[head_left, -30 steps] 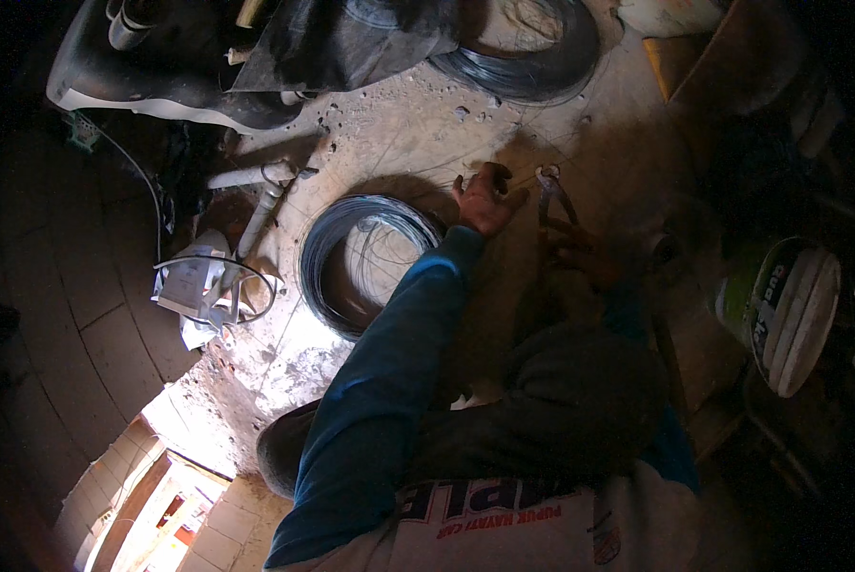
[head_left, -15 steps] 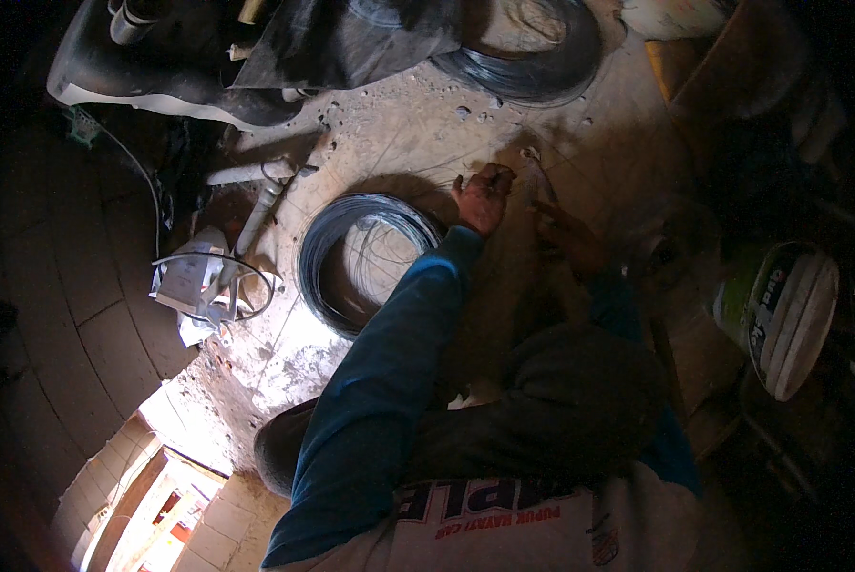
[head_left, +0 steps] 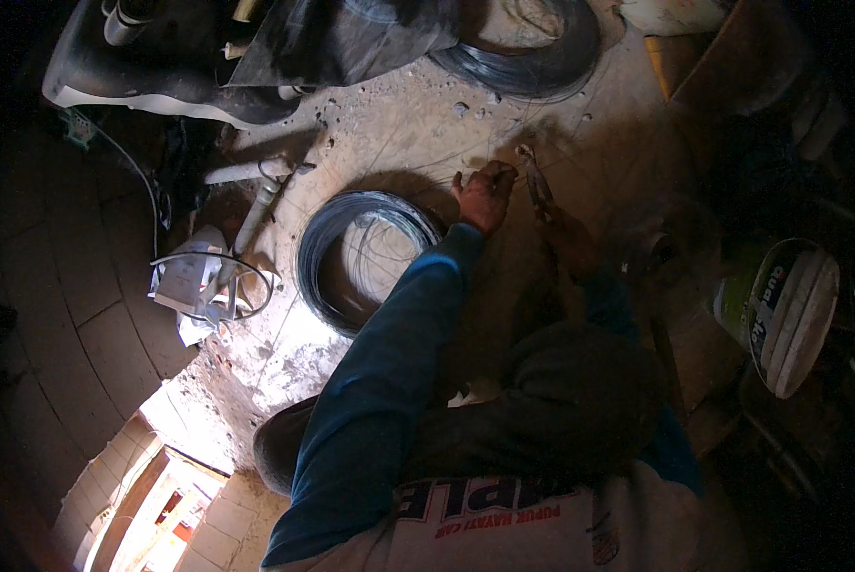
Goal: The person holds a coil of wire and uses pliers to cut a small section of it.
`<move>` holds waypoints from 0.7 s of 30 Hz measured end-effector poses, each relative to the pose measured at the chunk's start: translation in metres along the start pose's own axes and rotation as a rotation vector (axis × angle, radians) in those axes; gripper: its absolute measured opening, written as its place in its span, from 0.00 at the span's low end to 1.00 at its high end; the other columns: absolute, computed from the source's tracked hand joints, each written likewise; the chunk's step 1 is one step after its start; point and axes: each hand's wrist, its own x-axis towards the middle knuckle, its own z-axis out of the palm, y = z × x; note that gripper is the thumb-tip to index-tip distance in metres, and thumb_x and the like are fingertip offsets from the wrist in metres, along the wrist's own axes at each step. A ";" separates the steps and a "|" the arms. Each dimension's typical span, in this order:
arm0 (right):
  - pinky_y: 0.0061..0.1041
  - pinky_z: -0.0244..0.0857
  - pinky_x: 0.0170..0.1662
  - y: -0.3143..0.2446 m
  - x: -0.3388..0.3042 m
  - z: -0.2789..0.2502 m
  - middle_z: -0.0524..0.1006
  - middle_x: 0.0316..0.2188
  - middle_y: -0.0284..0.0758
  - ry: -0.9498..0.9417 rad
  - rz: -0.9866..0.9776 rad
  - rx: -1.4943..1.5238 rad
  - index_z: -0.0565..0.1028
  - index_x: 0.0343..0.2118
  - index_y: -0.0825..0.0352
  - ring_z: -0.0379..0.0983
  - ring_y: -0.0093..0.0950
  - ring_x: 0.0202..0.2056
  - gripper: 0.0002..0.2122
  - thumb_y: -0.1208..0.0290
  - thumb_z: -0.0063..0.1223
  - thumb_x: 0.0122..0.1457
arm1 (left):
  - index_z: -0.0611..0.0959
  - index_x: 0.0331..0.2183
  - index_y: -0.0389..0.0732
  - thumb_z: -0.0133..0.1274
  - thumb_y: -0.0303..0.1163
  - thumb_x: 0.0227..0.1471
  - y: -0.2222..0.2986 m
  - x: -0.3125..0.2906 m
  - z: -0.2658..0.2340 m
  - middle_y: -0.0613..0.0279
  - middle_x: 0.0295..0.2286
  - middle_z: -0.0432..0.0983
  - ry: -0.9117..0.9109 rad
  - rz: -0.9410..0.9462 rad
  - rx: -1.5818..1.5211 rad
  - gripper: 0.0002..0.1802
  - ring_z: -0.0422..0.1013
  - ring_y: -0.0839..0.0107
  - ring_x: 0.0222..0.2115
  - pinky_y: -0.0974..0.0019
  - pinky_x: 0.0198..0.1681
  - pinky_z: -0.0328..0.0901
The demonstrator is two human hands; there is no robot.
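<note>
My left hand (head_left: 483, 200) is closed just beyond the coil of grey wire (head_left: 318, 243), its fingers pinched on what looks like a thin wire. Faint strands run over the floor beside that hand. To its right, my right hand (head_left: 568, 238) lies in shadow, closed round the handles of pincers (head_left: 536, 179). The pincers' rounded head points away from me, a little past my left fingertips, and does not visibly touch them. Whether a wire sits in the jaws is too small to tell.
A second wire coil (head_left: 532, 71) lies at the far side, beside a dark sheet (head_left: 351, 43). White pipe pieces (head_left: 256, 219) and crumpled paper (head_left: 194, 281) are at the left. A lidded bucket (head_left: 771, 315) lies tilted at the right. Small stones (head_left: 461, 109) dot the floor.
The pincers and my right hand have shifted slightly, and the head sits a touch farther left. My left hand stays almost in place, still pinched.
</note>
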 end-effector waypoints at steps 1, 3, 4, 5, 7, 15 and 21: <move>0.26 0.61 0.37 -0.005 0.000 0.000 0.70 0.31 0.34 -0.029 0.019 -0.007 0.64 0.51 0.69 0.66 0.25 0.31 0.22 0.60 0.43 0.59 | 0.77 0.42 0.54 0.42 0.41 0.56 -0.002 0.000 -0.001 0.73 0.39 0.74 -0.002 -0.007 -0.008 0.13 0.69 0.69 0.42 0.45 0.56 0.38; 0.27 0.61 0.36 -0.006 0.001 -0.003 0.70 0.31 0.35 -0.073 0.000 -0.059 0.66 0.49 0.69 0.66 0.26 0.31 0.20 0.60 0.43 0.59 | 0.77 0.42 0.54 0.43 0.41 0.56 -0.004 -0.001 -0.002 0.73 0.40 0.74 -0.006 -0.016 -0.024 0.13 0.69 0.70 0.42 0.46 0.56 0.38; 0.28 0.62 0.37 -0.001 0.001 -0.006 0.70 0.32 0.36 -0.076 -0.034 -0.107 0.66 0.48 0.69 0.66 0.28 0.33 0.19 0.60 0.43 0.60 | 0.77 0.42 0.54 0.43 0.41 0.56 0.000 0.000 0.000 0.74 0.40 0.74 -0.016 -0.018 -0.037 0.13 0.69 0.70 0.42 0.46 0.56 0.38; 0.30 0.63 0.42 0.029 0.008 -0.009 0.70 0.38 0.41 -0.068 -0.125 -0.193 0.67 0.49 0.69 0.68 0.33 0.37 0.18 0.62 0.42 0.60 | 0.77 0.42 0.54 0.42 0.42 0.56 0.003 0.001 0.002 0.74 0.40 0.74 -0.026 -0.020 -0.050 0.13 0.70 0.69 0.41 0.46 0.56 0.38; 0.30 0.62 0.40 0.016 0.004 0.000 0.70 0.36 0.41 -0.020 -0.128 -0.154 0.67 0.48 0.68 0.67 0.32 0.36 0.18 0.60 0.42 0.60 | 0.77 0.41 0.54 0.42 0.42 0.56 -0.002 0.000 0.003 0.74 0.39 0.74 0.009 -0.001 -0.038 0.13 0.70 0.69 0.41 0.46 0.56 0.38; 0.33 0.66 0.41 0.011 0.007 0.004 0.74 0.37 0.44 0.065 -0.026 -0.162 0.68 0.47 0.69 0.72 0.35 0.34 0.20 0.57 0.42 0.60 | 0.78 0.40 0.52 0.41 0.44 0.57 0.003 -0.001 0.002 0.67 0.33 0.77 0.050 -0.017 -0.072 0.14 0.71 0.66 0.38 0.45 0.56 0.36; 0.28 0.64 0.36 0.007 0.004 0.007 0.75 0.30 0.38 0.059 0.027 -0.020 0.70 0.44 0.68 0.71 0.27 0.31 0.18 0.58 0.45 0.59 | 0.78 0.39 0.52 0.41 0.45 0.57 0.003 0.001 0.000 0.66 0.32 0.77 0.007 -0.047 -0.066 0.15 0.72 0.67 0.37 0.45 0.56 0.35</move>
